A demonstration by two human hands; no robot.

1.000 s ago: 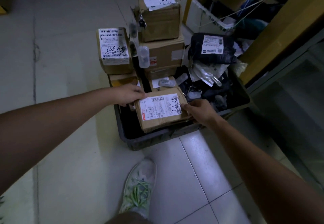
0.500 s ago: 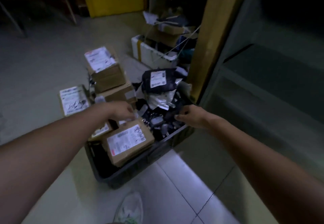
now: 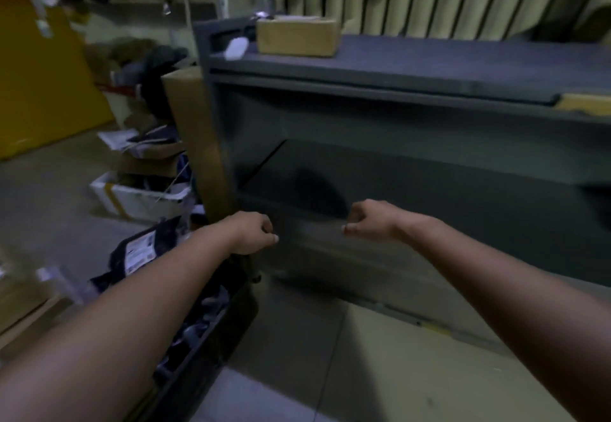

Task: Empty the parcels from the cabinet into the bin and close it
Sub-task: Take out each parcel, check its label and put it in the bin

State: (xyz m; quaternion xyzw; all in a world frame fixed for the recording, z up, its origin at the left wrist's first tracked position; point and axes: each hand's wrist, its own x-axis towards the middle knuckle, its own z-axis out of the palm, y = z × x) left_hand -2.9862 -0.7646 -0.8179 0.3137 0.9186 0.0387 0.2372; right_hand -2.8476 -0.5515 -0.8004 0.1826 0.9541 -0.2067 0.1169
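Note:
The dark grey cabinet (image 3: 380, 117) fills the right half of the view, its lower compartment open and dark with nothing visible inside. Its brown door (image 3: 198, 144) stands open at the left edge. My left hand (image 3: 254, 233) and my right hand (image 3: 370, 220) hover in front of the lower shelf edge, both with loosely curled fingers and nothing held. The dark bin (image 3: 201, 368) sits low at the left, partly behind my left forearm, holding a black bagged parcel (image 3: 142, 249) and other packets. A cardboard parcel (image 3: 297, 36) rests on the cabinet top.
A white foam box (image 3: 132, 196) with clutter and flattened cardboard stands on the floor behind the bin. A yellow panel (image 3: 39, 71) lines the far left. Brown boxes (image 3: 23, 309) show at the left edge. Tiled floor (image 3: 363, 372) lies in front of the cabinet.
Both hands let go of the labelled box, left it in the bin and swung right and up to the cabinet front. The view turned from the bin toward the cabinet.

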